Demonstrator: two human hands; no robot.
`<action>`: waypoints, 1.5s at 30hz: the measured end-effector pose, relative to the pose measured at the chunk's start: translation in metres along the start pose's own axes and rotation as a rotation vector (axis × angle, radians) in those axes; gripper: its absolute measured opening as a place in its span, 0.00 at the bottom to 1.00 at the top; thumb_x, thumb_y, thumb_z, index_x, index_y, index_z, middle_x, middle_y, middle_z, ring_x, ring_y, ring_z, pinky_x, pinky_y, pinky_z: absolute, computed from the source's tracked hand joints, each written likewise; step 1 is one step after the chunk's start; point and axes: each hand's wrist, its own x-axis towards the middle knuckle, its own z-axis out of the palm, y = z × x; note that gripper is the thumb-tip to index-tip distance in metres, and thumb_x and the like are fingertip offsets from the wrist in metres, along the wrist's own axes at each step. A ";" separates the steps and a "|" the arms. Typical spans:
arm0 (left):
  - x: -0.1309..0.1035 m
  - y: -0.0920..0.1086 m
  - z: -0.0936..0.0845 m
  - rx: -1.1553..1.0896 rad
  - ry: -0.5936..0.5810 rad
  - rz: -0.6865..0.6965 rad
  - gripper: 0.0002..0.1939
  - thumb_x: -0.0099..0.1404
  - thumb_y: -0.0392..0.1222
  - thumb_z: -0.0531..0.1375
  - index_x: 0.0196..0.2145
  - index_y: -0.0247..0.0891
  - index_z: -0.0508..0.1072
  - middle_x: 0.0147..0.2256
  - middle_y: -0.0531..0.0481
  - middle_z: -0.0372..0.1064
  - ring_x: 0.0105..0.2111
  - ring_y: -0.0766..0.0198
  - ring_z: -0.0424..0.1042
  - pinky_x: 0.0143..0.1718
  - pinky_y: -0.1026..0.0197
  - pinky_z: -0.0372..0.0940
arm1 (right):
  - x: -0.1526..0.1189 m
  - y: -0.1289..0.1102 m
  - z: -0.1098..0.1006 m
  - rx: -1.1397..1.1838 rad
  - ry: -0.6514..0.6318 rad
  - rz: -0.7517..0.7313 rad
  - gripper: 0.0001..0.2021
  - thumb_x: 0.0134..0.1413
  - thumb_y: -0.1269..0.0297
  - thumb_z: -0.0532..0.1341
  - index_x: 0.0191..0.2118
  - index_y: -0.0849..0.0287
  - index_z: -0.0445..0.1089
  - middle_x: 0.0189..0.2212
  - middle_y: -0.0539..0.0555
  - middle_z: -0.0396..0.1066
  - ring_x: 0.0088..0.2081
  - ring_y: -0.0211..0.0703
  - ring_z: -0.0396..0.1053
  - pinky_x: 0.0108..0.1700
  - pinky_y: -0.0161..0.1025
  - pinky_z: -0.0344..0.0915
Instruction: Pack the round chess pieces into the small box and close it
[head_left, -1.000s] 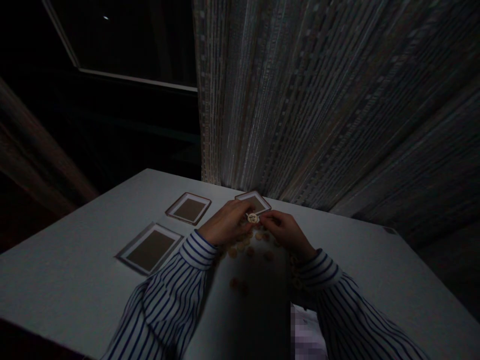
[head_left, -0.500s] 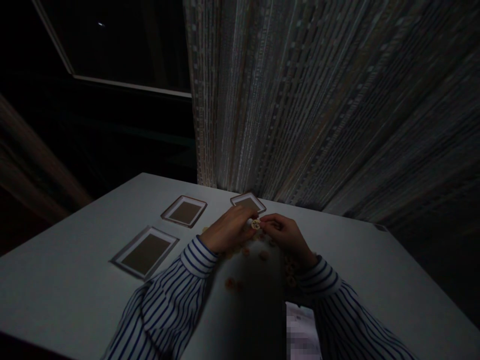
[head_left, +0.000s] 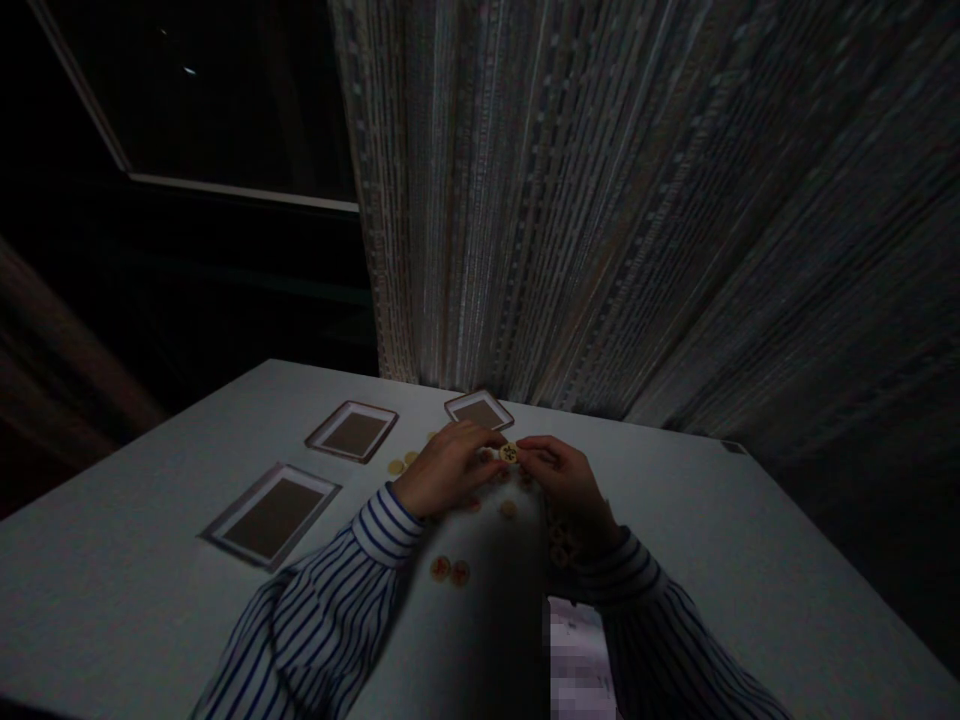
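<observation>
The marked disc is held between my hands, its dark-figured face visible. My left hand closes thumb and fingers narrowly on the disc's left edge; my right hand pinches its right edge. A loose disc lies just nearer me than the marked disc; farther toward me and to its left, two red-marked discs lie side by side. Pale discs lie left of it, past my left hand. Beyond it stands the rear tray, close to the far edge of the white table and the curtain. Well left are the brown-rimmed tray and, nearer me, the grey-rimmed tray. Rightward, a broad stretch of tabletop runs to its slanting edge.
</observation>
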 end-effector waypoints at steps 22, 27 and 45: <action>0.016 0.020 0.024 -0.936 -0.065 -0.417 0.20 0.54 0.42 0.61 0.45 0.35 0.70 0.41 0.46 0.72 0.42 0.59 0.69 0.45 0.56 0.63 | -0.021 -0.015 -0.023 -0.409 0.058 -0.375 0.10 0.50 0.64 0.57 0.39 0.57 0.71 0.33 0.53 0.75 0.34 0.41 0.72 0.38 0.37 0.68; 0.022 0.027 0.032 -0.970 -0.033 -0.443 0.19 0.52 0.43 0.63 0.42 0.35 0.72 0.37 0.47 0.74 0.37 0.62 0.71 0.41 0.59 0.65 | -0.022 -0.011 -0.033 -0.449 0.025 -0.420 0.10 0.52 0.65 0.55 0.40 0.56 0.70 0.37 0.53 0.74 0.37 0.40 0.71 0.40 0.36 0.67; 0.043 0.038 0.054 -0.846 -0.019 -0.466 0.15 0.52 0.43 0.62 0.36 0.33 0.74 0.32 0.46 0.74 0.30 0.63 0.71 0.29 0.64 0.65 | -0.027 -0.011 -0.066 -0.584 -0.048 -0.432 0.11 0.55 0.65 0.54 0.43 0.55 0.68 0.38 0.52 0.74 0.37 0.39 0.72 0.39 0.34 0.67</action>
